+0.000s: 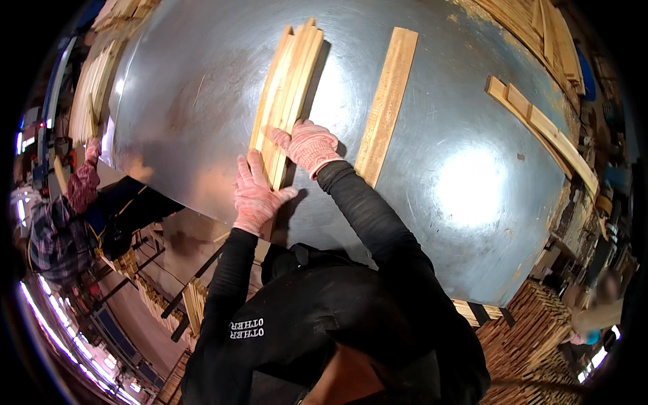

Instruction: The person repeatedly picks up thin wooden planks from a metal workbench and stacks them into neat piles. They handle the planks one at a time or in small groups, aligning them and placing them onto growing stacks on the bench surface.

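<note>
A bundle of pale wooden strips (287,88) lies lengthwise on the metal-topped table (196,94), its far ends uneven. My left hand (255,199), in a pinkish knit glove, touches the near end of the bundle with fingers spread. Gloved alike, my right hand (312,146) grips the bundle's right side, one finger reaching across the top; its other fingertips are partly hidden. To the right of that hand, a single wooden board (387,104) lies flat, its near end passing behind my right forearm.
Loose wooden strips (540,131) lie at the table's right side. More boards (540,34) are piled at the far right edge. Stacked wood (533,331) stands low on the right. At left, a co-worker in a plaid sleeve (61,236) reaches toward another wood stack (94,88).
</note>
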{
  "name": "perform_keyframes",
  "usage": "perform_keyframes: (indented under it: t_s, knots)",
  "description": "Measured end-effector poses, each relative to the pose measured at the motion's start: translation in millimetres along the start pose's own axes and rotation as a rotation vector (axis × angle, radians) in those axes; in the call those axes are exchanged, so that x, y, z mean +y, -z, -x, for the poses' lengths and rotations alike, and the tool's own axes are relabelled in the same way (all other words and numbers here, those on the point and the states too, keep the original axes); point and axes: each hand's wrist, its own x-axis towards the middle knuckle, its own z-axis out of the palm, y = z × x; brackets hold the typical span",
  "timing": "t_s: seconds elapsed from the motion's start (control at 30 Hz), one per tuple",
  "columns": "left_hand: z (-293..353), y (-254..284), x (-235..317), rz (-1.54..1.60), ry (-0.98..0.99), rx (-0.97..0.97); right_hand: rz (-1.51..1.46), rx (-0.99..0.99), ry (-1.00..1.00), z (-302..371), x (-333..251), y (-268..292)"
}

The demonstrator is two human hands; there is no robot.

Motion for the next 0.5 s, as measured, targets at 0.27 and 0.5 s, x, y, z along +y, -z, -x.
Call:
perform_keyframes:
  t_s: [0.27,0.5]
  knots:
    - [-2,4,-6,-0.142,0.151,-0.007,0.135,0.579,-0.421,61,107,-31]
    - [30,-11,73,1.158,-0.123,-0.193,-1.700,0.232,0.436,83,140,8]
